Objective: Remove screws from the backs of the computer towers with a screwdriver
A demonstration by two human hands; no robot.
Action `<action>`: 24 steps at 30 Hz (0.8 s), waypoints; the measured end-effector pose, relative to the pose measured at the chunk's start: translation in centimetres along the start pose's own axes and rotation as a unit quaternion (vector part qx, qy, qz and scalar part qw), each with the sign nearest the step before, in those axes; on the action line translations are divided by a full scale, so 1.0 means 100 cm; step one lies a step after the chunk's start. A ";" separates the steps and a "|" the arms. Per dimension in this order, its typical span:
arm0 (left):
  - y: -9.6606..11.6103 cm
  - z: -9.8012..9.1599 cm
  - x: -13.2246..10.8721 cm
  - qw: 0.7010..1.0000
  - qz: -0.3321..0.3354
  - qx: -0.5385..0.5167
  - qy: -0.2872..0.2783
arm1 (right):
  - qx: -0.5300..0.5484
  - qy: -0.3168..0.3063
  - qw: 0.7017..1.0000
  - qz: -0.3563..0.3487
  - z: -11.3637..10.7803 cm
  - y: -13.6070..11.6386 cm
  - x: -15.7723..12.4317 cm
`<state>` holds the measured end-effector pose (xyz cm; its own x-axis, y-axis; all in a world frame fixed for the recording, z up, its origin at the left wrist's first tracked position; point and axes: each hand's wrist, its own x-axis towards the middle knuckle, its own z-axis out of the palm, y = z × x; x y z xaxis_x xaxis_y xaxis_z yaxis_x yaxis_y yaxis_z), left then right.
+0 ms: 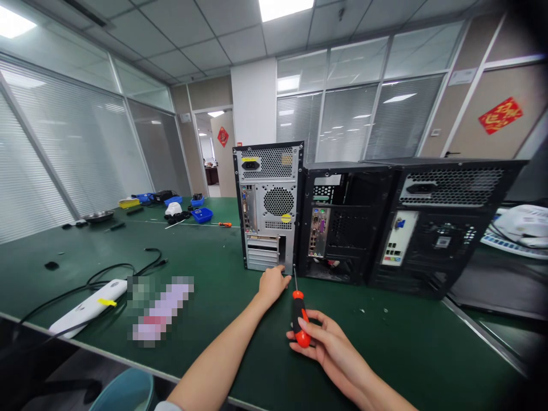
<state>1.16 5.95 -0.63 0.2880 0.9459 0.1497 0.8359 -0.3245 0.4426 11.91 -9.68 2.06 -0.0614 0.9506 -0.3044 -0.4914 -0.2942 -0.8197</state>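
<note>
Three computer towers stand with their backs to me on a green table [205,285]. A silver-backed tower [268,205] stands leftmost. My left hand [272,284] reaches to its bottom rear edge, fingers curled against the case. A red and black screwdriver [298,311] is gripped in my right hand [327,342], its tip pointing up at the lower right corner of that tower. A black tower [342,220] with its side open stands beside it, and another black tower [440,222] further right.
A white power strip [88,308] with black cables lies at the left front. Blue bins [202,214], a metal bowl [98,216] and small tools sit at the far left. A teal bin [124,391] stands below the table edge. White equipment [520,228] lies at the right.
</note>
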 end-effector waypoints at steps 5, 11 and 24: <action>0.000 0.000 0.000 1.000 0.003 -0.007 0.003 | 0.011 -0.005 1.000 0.000 -0.001 0.001 0.000; 0.000 0.000 0.000 1.000 0.000 -0.004 -0.001 | 0.024 -0.007 1.000 0.000 0.001 0.000 -0.001; 0.002 0.000 0.000 1.000 0.003 -0.008 0.007 | 0.067 -0.031 0.997 0.004 -0.002 0.001 0.000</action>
<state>1.28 5.91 -0.52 0.2871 0.9436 0.1652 0.8259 -0.3312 0.4564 12.00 -9.73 1.87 -0.1163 0.9540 -0.2763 -0.6016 -0.2890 -0.7447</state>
